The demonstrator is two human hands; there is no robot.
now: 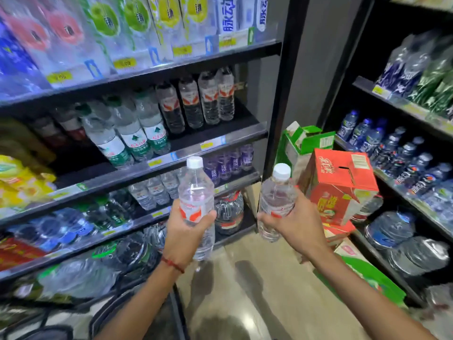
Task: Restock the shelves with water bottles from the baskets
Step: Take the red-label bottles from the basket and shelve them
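Well left of the red carton [340, 187], the left hand [187, 227] curled its fingers round a water bottle [196, 192] at the label, the bottle's long axis near vertical, white cap up. Just left of the carton, the right hand [291, 222] gripped a second bottle [275, 200] mid-body, its cap tipped slightly toward the carton.

Blue characters 脉动 stand on the white packs [229, 15] at the right end of the top shelf [257, 50]. Yellow price tags [124, 63] and the red carton [338, 182] carry print too blurred to read.
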